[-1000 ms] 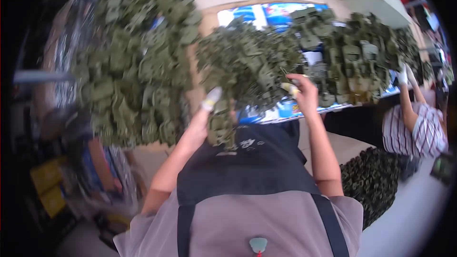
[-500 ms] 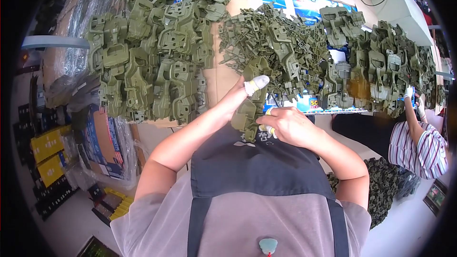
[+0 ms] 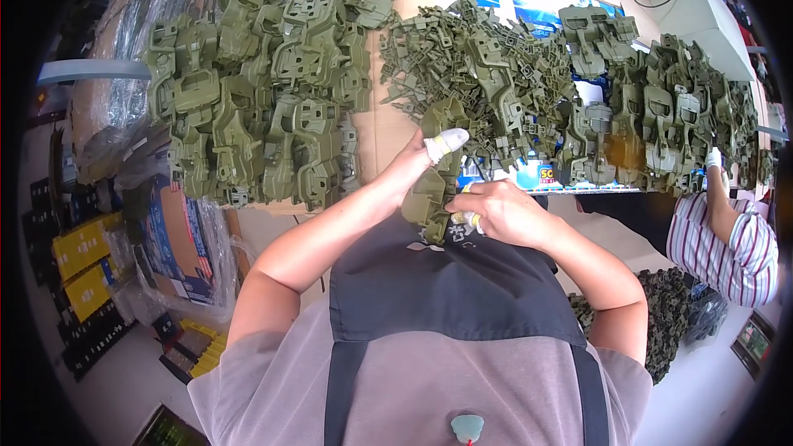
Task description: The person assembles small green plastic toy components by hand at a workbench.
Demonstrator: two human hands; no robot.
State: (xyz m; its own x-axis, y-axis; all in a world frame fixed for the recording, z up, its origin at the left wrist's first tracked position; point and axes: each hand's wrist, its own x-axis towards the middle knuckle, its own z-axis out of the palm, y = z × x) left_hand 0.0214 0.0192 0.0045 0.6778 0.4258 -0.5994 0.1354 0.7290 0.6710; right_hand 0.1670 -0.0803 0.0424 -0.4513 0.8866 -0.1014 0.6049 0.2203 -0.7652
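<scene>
Currently, your left hand (image 3: 413, 167) grips the green plastic part (image 3: 427, 196) at the centre of the frame, while your right hand (image 3: 508, 215) sits fingers-bent at its right edge, grip indeterminable.

The worktable, its near edge (image 3: 578, 191) facing the wearer, is laid with brown cardboard (image 3: 380, 128), bare in a strip left of centre. Blue printed sheeting (image 3: 529, 12) shows along the far edge and again at the near edge. Large olive-green moulded parts (image 3: 248, 107) are piled over the left end, reaching the near edge. A loose heap of small olive-green pieces (image 3: 425, 58) fills the middle. Toward the right end, larger olive-green parts (image 3: 640, 128) lie packed side by side, though the far right corner is perhaps too distorted to read fairly.
</scene>
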